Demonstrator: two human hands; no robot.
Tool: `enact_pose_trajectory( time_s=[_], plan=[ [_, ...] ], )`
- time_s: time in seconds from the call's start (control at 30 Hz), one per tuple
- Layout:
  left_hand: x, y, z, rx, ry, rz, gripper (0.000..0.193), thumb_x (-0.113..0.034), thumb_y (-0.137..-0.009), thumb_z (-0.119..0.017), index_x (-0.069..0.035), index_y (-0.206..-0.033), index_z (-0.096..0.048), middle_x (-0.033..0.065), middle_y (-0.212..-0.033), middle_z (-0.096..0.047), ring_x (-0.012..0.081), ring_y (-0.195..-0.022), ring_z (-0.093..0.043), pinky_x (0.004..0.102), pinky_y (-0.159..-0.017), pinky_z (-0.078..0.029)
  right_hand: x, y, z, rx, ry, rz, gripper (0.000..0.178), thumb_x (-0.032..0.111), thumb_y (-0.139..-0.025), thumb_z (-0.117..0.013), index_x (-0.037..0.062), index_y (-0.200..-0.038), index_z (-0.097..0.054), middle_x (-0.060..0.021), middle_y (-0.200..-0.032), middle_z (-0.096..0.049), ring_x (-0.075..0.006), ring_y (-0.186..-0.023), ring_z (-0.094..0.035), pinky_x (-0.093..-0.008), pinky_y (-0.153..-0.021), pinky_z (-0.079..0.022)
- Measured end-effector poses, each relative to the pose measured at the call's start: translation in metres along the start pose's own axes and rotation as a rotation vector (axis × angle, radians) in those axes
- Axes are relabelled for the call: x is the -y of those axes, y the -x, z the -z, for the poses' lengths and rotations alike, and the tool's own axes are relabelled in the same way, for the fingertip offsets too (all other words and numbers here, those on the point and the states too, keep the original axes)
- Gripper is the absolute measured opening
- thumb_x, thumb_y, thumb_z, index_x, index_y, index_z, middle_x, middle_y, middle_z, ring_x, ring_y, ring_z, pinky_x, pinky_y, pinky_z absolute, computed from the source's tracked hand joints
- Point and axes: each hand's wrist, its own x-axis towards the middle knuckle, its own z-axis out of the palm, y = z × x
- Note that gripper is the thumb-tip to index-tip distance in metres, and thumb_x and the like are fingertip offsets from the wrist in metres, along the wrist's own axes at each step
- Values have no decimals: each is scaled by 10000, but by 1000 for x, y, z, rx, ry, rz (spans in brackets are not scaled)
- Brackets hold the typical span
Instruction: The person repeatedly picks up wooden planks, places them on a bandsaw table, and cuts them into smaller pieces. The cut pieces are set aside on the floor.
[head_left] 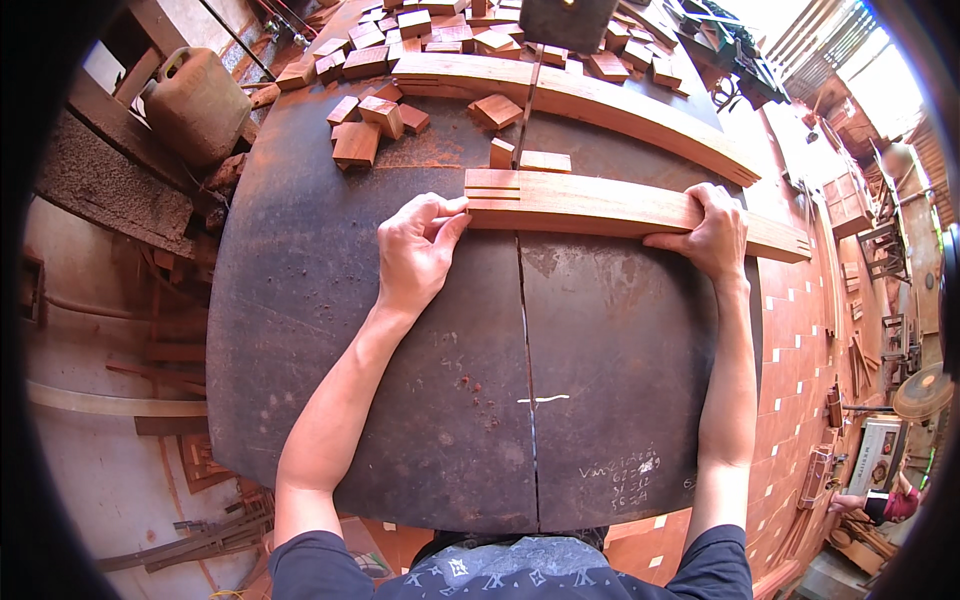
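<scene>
A long, reddish-brown wooden board (590,205) lies crosswise over the dark metal table (430,380), with narrow slots cut into both of its ends. My left hand (418,245) pinches the board's slotted left end between thumb and fingers. Farther right, my right hand (717,232) is wrapped over the board, its thumb along the near edge and its fingers over the far side. Just beyond the board runs a thin dark strip like a band saw blade (527,105), coming down from a dark block (568,22).
A second slotted board (620,105) lies farther back. Several small wood blocks (355,143) sit left of the blade, with a larger pile of offcuts (440,35) behind. A narrow slot (528,350) splits the table toward me. A dusty jerrycan (195,105) stands at left.
</scene>
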Motion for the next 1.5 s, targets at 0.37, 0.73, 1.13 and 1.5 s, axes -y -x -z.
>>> enact_pose_trajectory(
  time_s=[0.37, 0.73, 1.13, 1.5],
  plan=[
    [0, -1, -2, 14, 41, 50, 66, -23, -994, -801, 4, -1037, -759, 20, -946, -802, 37, -831, -705, 228, -684, -541, 19, -3, 5, 48, 69, 33, 848, 732, -521, -977, 84, -1003, -717, -112, -1019, -743, -328, -1010, -711, -456, -972, -519],
    [-4, -2, -2, -22, 16, 6, 85, -8, -971, -803, 15, -1044, -765, 100, -909, -791, 131, -814, -780, 285, -681, -593, 18, -2, 2, -18, 91, 60, 879, 806, -508, -943, 84, -957, -721, -113, -973, -734, -322, -938, -711, -447, -903, -535],
    [-4, -1, -1, -27, 7, 9, 73, -7, -973, -797, 22, -1035, -771, 102, -885, -781, 120, -793, -766, 286, -686, -586, 18, -4, 3, -14, 78, 84, 853, 775, -518, -963, 79, -950, -725, -117, -979, -737, -322, -929, -712, -447, -902, -544],
    [-4, -2, -1, -13, 8, 56, 50, -21, -993, -801, 6, -1006, -761, 20, -970, -819, 25, -848, -697, 227, -700, -546, 16, -4, -1, -9, 77, 59, 857, 771, -508, -969, 86, -963, -730, -116, -975, -744, -343, -930, -703, -463, -893, -556]
  ],
)
